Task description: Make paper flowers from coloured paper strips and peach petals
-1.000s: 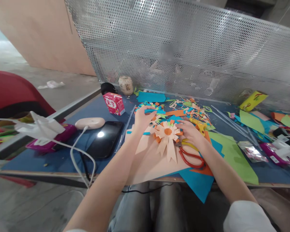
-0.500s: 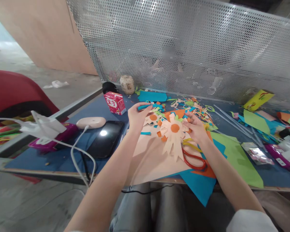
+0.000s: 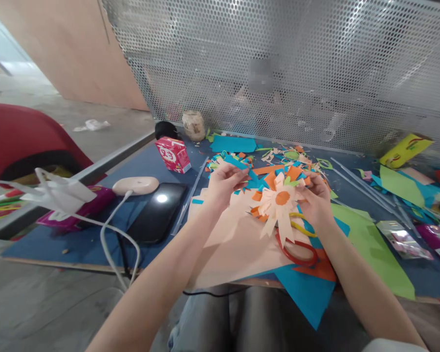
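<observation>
In my right hand [image 3: 317,198] is a paper rosette [image 3: 282,198], pinched at its right edge. It has peach petals, an orange round centre, orange and green pieces at the top, and peach ribbon tails hanging down. My left hand [image 3: 223,186] is closed on a blue paper strip [image 3: 238,166], left of the rosette and apart from it. Below both hands lies a peach paper sheet [image 3: 227,244]. Scissors with red handles [image 3: 297,254] rest under the rosette's tails, and a yellow handle [image 3: 302,225] shows beside my right hand.
Paper scraps [image 3: 293,155] are heaped behind my hands. A phone [image 3: 157,212], a white charger [image 3: 135,185] with cables and a pink box [image 3: 173,155] stand left. Green paper [image 3: 366,249] and a yellow box [image 3: 405,150] lie right. A perforated metal panel [image 3: 278,63] closes the back.
My left hand has moved right and slightly down with the blue strip, closer to the rosette. The rosette and my right hand have shifted right and slightly down. The view has shifted a little.
</observation>
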`<state>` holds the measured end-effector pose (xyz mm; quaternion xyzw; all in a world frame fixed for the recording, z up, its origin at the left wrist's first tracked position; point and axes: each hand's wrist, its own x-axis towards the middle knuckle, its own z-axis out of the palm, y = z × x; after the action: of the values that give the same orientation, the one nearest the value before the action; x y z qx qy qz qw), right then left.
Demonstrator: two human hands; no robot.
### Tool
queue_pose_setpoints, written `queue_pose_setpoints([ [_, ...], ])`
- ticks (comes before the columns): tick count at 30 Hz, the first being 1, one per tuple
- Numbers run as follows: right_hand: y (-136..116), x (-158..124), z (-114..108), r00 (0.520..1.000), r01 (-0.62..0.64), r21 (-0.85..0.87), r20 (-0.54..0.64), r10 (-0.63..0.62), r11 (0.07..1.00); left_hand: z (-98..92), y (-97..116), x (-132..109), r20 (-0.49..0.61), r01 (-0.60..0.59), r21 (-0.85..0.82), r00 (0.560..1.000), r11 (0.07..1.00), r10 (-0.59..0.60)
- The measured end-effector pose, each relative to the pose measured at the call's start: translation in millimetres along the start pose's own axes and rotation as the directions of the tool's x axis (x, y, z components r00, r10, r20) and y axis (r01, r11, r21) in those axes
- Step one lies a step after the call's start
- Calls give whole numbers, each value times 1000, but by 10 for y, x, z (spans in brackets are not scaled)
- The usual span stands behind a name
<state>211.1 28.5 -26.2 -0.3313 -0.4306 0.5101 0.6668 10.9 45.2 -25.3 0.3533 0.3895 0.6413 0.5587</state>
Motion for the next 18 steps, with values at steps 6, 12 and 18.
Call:
queue_pose_setpoints([
  [6, 29, -1, -25, 999, 5, 10, -33, -4, 1000, 60, -22, -54, 1, -29, 20, 1000, 999, 29],
  [12, 77, 30, -59, 990, -105, 61, -90, 111, 993, 41, -83, 10, -53, 13, 99, 999, 995, -8],
  [18, 129, 74, -103, 949, -227, 89, -205, 241, 970, 19, -205, 111, -53, 1, 235, 999, 972, 12],
])
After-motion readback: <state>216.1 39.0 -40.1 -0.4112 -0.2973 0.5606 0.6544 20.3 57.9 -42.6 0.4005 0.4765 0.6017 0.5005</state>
